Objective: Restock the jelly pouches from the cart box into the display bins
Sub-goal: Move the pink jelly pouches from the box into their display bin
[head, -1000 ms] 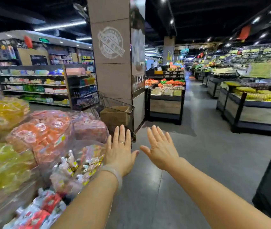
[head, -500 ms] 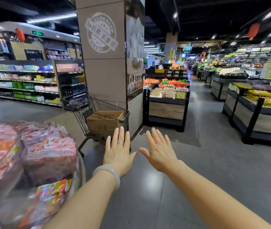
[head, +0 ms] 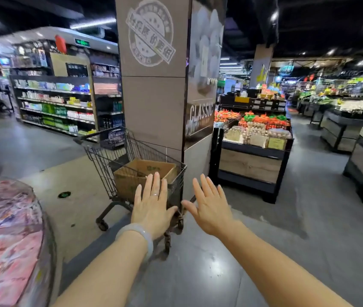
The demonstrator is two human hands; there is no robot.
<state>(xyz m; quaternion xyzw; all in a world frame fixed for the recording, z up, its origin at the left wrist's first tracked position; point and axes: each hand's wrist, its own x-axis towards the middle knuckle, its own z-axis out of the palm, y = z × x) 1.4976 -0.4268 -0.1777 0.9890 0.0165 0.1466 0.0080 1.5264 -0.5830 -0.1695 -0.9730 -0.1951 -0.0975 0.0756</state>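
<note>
- Left hand [head: 151,209] is hanging flat at lower centre of the frame, fingers straight, grasping nothing; you're wearing a ring and a pale bangle [head: 139,237] on that side.
- Right hand [head: 211,207] is doing the same just beside it, fingers spread, nothing in it.
- Both hands are reaching toward the cart [head: 131,165] at centre frame; neither looks to be touching it, but the left one is overlapping its near corner, so I cannot tell for sure.
- Cart box [head: 145,176] is sitting open inside the basket. Its contents aren't showing from this angle, so no jelly pouches are visible in it.
- Display bin [head: 9,240] of pinkish pouches is filling the lower left edge, well apart from the cart, heavily blurred.
- Pillar [head: 154,85] is standing right behind the cart.
- Step, as I'm reading it: you're heading over to fetch stock; nothing is picked up yet.
- Next move is calling for closing in on the cart, reaching over the wire rim into the box, then carrying pouches back toward lower left.
</note>
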